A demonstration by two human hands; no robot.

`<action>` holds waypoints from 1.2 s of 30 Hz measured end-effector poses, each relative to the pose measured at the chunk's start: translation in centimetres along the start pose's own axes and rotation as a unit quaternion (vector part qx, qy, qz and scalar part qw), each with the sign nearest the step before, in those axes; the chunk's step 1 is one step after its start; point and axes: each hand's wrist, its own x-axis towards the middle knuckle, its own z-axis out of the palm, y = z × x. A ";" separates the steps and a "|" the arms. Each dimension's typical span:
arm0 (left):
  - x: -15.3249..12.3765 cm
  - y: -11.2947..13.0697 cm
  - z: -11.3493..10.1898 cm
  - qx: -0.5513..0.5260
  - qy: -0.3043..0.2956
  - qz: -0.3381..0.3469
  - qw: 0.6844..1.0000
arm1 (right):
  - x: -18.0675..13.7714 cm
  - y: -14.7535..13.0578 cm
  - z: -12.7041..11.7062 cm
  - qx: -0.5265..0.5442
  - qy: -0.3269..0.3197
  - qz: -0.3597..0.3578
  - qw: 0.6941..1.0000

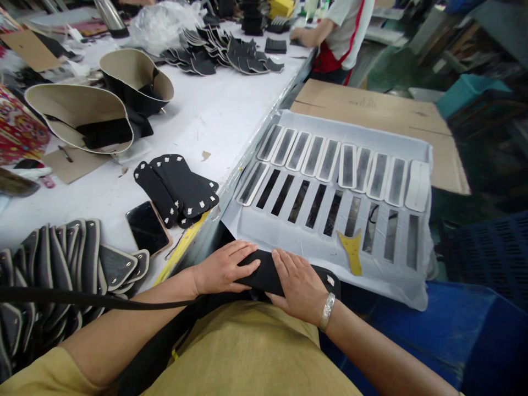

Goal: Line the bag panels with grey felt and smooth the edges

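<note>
A long black panel (pixel 267 272) with rounded ends lies across my lap, close to the table edge. A small white tab shows at its right end. My left hand (pixel 229 268) grips the panel's left part, fingers bent over the top and thumb along the near edge. Over its middle, my right hand (pixel 299 283) holds it with the fingers laid across the top and the thumb at the near edge. The panel's underside is hidden. Left of my hands, several similar black panels (pixel 177 184) with white tabs lie stacked on the table, with a phone (pixel 148 227) next to them.
At the right, a grey slatted tray (pixel 289 242) holds a row of white-edged strips (pixel 328 159) and a yellow piece (pixel 351 250). Grey-black pieces (pixel 58 264) pile at the left. Two beige-lined black shells (pixel 82 118) stand behind. A co-worker's arm (pixel 317 36) is at the back.
</note>
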 end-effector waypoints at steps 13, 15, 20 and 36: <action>-0.5 -0.1 0.6 -0.021 0.058 0.019 0.998 | -0.5 0.0 0.0 0.004 -0.015 0.011 1.000; -0.6 -0.3 0.9 -0.034 0.084 0.016 0.996 | -0.7 0.2 0.2 0.008 -0.012 0.012 1.000; -0.7 -0.6 1.8 -0.169 0.123 -0.062 0.976 | -0.5 0.7 0.5 0.011 -0.004 0.007 1.000; 1.4 1.8 0.8 -0.425 0.081 -0.415 0.800 | 0.6 1.8 1.0 0.088 0.047 0.029 0.995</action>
